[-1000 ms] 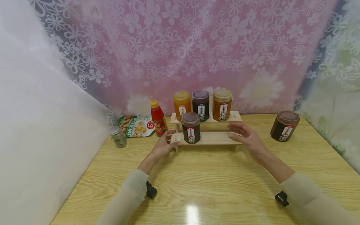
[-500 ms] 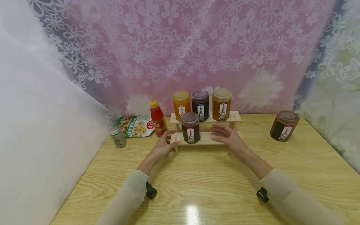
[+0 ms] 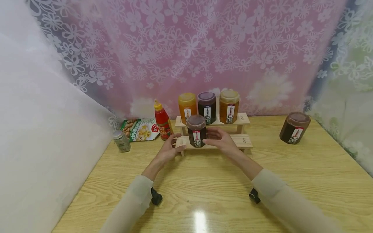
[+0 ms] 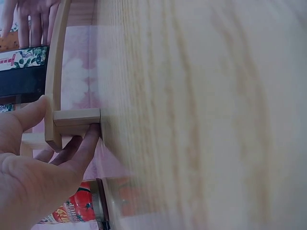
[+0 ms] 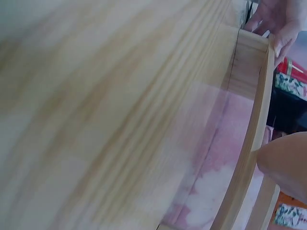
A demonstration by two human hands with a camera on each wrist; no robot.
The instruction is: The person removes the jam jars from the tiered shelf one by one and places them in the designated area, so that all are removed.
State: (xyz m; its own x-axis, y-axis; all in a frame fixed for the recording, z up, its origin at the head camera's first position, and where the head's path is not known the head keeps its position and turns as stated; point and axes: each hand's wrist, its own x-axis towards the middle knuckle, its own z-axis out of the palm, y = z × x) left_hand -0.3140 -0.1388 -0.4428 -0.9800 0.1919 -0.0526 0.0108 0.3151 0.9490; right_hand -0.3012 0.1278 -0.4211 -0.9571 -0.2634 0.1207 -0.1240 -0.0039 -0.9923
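A two-tier wooden rack (image 3: 233,140) stands near the back of the table. My left hand (image 3: 167,150) holds the left end of its lower tier; in the left wrist view the thumb presses the shelf board and fingers reach round the rack's leg (image 4: 76,117). On that tier sits a dark jar (image 3: 196,131) with a white-and-red label. Beside the jar's right side is my right hand (image 3: 223,142), its thumb at the front edge and fingers extended toward the back. Whether they touch the jar is unclear. The upper tier bears an orange jar (image 3: 187,106), a purple-lidded jar (image 3: 206,108) and an amber jar (image 3: 228,109).
Left of the rack stands a red sauce bottle (image 3: 163,122) with a yellow cap. A green-and-white food packet (image 3: 142,131) and a small glass shaker (image 3: 122,142) are farther left. Another dark jar (image 3: 295,128) stands at the right. A pink flowered curtain (image 3: 204,48) hangs behind.
My right hand has moved left along the lower tier, from its right end to the dark jar's side. The left hand stays on the rack's left end.
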